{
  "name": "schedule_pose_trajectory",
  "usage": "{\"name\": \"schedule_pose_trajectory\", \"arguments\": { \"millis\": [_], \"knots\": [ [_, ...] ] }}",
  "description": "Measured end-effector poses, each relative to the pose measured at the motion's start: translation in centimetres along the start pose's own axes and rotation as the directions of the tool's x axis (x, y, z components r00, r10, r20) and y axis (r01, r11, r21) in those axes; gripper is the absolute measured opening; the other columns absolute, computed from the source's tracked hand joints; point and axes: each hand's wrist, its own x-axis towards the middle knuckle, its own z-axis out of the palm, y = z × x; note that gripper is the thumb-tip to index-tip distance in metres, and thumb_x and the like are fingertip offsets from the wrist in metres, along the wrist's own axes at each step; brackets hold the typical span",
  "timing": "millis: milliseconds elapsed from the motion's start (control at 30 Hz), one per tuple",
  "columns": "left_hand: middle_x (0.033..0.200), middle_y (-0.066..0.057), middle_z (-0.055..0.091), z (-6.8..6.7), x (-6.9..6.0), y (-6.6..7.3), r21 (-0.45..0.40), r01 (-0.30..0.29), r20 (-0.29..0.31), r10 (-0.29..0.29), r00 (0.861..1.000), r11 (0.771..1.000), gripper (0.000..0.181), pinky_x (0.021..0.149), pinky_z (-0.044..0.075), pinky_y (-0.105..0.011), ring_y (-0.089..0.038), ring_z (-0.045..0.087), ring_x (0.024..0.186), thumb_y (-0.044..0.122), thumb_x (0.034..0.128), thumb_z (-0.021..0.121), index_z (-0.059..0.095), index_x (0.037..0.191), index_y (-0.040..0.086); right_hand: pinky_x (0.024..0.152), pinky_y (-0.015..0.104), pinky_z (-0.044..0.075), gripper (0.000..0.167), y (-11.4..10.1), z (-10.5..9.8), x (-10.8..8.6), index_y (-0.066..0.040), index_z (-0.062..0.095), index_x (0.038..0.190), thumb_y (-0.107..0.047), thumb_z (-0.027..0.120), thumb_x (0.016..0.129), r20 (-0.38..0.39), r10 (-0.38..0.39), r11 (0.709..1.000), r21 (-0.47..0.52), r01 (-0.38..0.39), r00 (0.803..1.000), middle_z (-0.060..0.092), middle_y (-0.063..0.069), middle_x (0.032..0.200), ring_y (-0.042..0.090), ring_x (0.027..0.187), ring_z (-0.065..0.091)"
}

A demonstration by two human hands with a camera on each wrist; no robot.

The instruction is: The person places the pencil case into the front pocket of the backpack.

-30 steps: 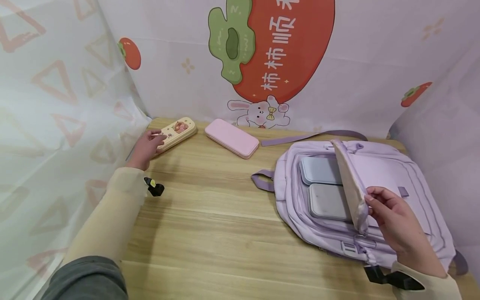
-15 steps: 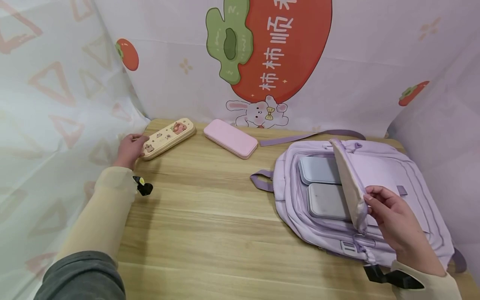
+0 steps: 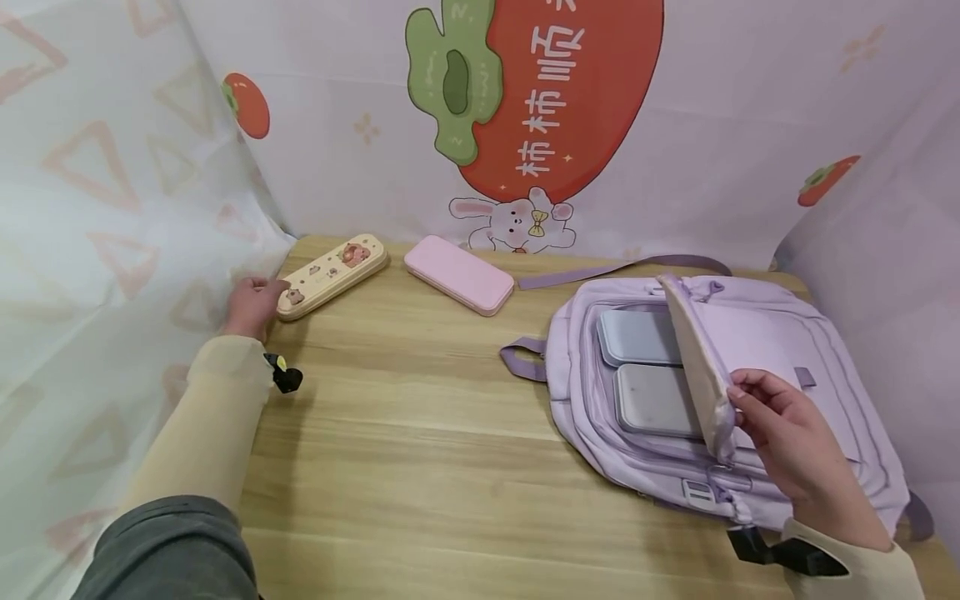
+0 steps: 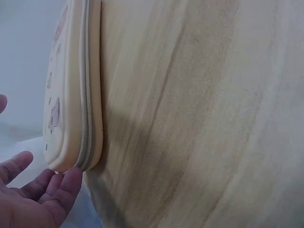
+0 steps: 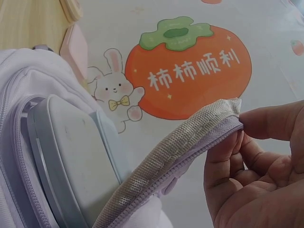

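White printed cloth [image 3: 337, 167] walls off the wooden table [image 3: 420, 467] I am watching remotely, and on the table's right side lies a lilac backpack [image 3: 843, 396], its pocket unzipped. I see the right hand [image 3: 795, 433] pinching the edge of the pocket's flap [image 3: 697, 367], which stands raised so that the pocket's mouth faces left. Far off on the left, the left hand [image 3: 251, 307] is at the near end of a cream case [image 3: 330, 277], fingers loosely extended against that end and thumb apart from it, so I read no grip there. That case lies flat near the table's left edge, with a pink case [image 3: 459, 275] just beside it but not touching. Inside the pocket, 2 more cases, blue [image 3: 639, 337] and grey [image 3: 656, 400], lie side by side. I judge the step in hand to be taking hold of the cream case while the flap is held up; next, I would want the left thumb brought over its top, above the zip [image 4: 85, 85], for a secure grip before any lift, with the flap held high.
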Motion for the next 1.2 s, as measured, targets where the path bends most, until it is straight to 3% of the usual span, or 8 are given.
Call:
{"name": "schedule_pose_trajectory", "arguments": {
  "millis": [133,533,667,833,900,1200],
  "knots": [
    [0.162,-0.028,0.022,0.2,0.5,-0.3,-0.003,0.019,0.036,-0.019,0.999,1.000,0.081,0.120,0.026,-0.046,-0.037,0.026,0.144,0.036,0.1015,0.052,0.017,0.159,-0.009,0.071,0.018,0.052,0.034,-0.1,0.0,0.0,-0.004,0.067,0.109,0.016,0.040,0.104,-0.009,0.010,1.000,-0.011,-0.010,1.000,0.063,0.004,0.095,0.010,0.082,0.061],
    [0.167,-0.029,0.006,0.3,1.3,-1.1,0.019,0.074,0.067,-0.075,0.995,0.997,0.096,0.124,0.016,-0.047,-0.040,0.016,0.151,0.028,0.0985,0.065,0.002,0.160,-0.010,0.070,0.019,0.052,0.031,-0.2,-0.1,0.2,-0.004,0.068,0.108,0.014,0.043,0.104,-0.019,0.026,1.000,-0.005,-0.026,0.999,0.062,0.004,0.095,0.010,0.081,0.061],
    [0.164,-0.033,0.017,0.5,1.5,-1.3,0.049,0.057,0.083,-0.061,0.995,0.997,0.091,0.123,0.020,-0.047,-0.043,0.024,0.147,0.023,0.0982,0.066,0.008,0.158,-0.014,0.070,0.018,0.052,0.031,-0.1,-0.2,0.1,-0.004,0.068,0.108,0.015,0.043,0.104,-0.017,0.019,1.000,0.009,-0.019,1.000,0.062,0.004,0.095,0.010,0.081,0.061],
    [0.154,-0.032,0.035,0.4,1.5,-1.6,0.128,0.059,0.111,-0.073,0.991,0.990,0.080,0.114,0.033,-0.046,-0.039,0.040,0.129,0.027,0.0998,0.065,0.024,0.154,-0.015,0.071,0.018,0.051,0.034,-0.2,-0.1,0.0,-0.004,0.068,0.108,0.017,0.040,0.104,-0.022,0.033,0.999,0.008,-0.033,0.999,0.063,0.004,0.096,0.010,0.082,0.061],
    [0.152,-0.033,0.037,0.3,1.3,-1.5,0.162,0.051,0.119,-0.071,0.990,0.985,0.079,0.111,0.035,-0.046,-0.039,0.041,0.125,0.030,0.1004,0.064,0.026,0.154,-0.015,0.070,0.018,0.051,0.034,-0.2,-0.1,0.0,-0.004,0.068,0.108,0.016,0.041,0.104,-0.029,0.044,0.999,0.000,-0.044,0.999,0.063,0.003,0.096,0.010,0.081,0.060],
    [0.147,-0.035,0.034,0.1,0.8,-1.2,0.154,0.025,0.127,-0.044,0.991,0.988,0.086,0.113,0.032,-0.048,-0.040,0.038,0.123,0.029,0.0981,0.068,0.020,0.151,-0.020,0.070,0.018,0.050,0.034,-0.3,0.0,0.1,-0.005,0.067,0.108,0.016,0.041,0.104,-0.027,0.035,0.999,-0.025,-0.035,0.999,0.063,0.003,0.095,0.009,0.081,0.059]
  ]
}}
